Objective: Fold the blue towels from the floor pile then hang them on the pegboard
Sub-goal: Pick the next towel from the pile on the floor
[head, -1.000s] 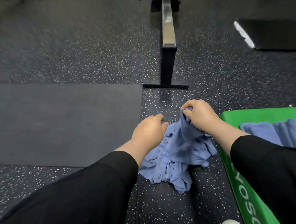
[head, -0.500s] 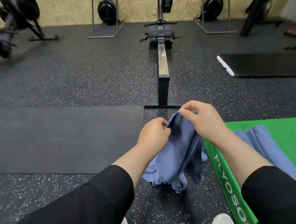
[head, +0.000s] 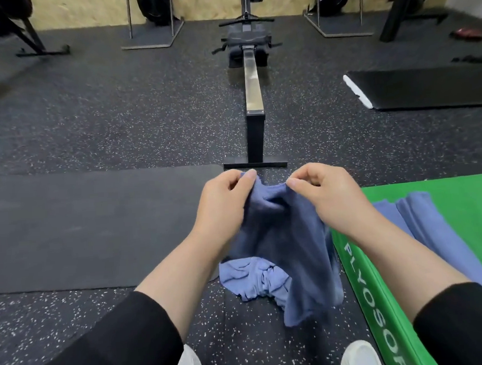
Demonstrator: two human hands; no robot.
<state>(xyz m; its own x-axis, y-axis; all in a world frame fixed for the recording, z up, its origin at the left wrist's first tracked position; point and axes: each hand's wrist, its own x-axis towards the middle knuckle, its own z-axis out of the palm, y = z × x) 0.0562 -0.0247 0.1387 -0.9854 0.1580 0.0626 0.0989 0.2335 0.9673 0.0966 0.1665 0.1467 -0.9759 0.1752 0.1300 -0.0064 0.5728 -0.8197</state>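
**Towel held at top edge, ready to spread**

The left hand and the right hand each pinch the upper edge of one blue towel, thumb against forefinger, at roughly equal height. The hands are close together, so the edge between them sags in a short slack fold. The towel hangs straight down from the fingers toward the floor, its long axis near vertical, its lower corner just above the speckled floor. Behind and below it lies the floor pile, crumpled. Folded towels rest on the green plyo box on the right-hand side. Judgement: the next move requires sliding the hands apart along the edge until it is taut; both hands are equally near. The pegboard is not in view.
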